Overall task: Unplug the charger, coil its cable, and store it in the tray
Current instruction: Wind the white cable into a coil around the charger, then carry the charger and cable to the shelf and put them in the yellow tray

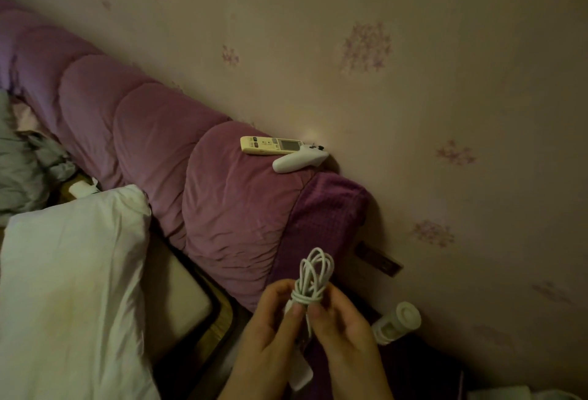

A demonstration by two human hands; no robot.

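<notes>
Holding: coiled cable (310,278) pinched between both my hands, in front of the purple headboard cushion (222,196).
Left hand (270,332): fingers curled shut round the bundle from its left side, thumb tip pressed on the wrapped waist.
Right hand (346,332): closed on the same waist from the right, fingertips (318,312) touching the turns that cinch it.
Cable axis: long loops stand up and away from my grip, toward the cushion; the cross-wraps sit right at my fingertips.
Charger block (300,374): a white body hangs below my left palm, toward me; judged to be the plug end, partly hidden by the hand.
Plug state: no lead runs to the wall, so I take it as already unplugged.
Progress: coil formed and bound, or nearly; loose end not visible, so I cannot tell if it is tucked.
Tray: not identifiable in view. A dark-rimmed edge (203,313) lies just left of my left hand, below the pillow (73,288); cannot confirm it is the tray.
Nearer hand: if that edge is the tray, the left hand is closer.
Next move, judged: keep the waist pinched while carrying, or the loops may spring open.
</notes>
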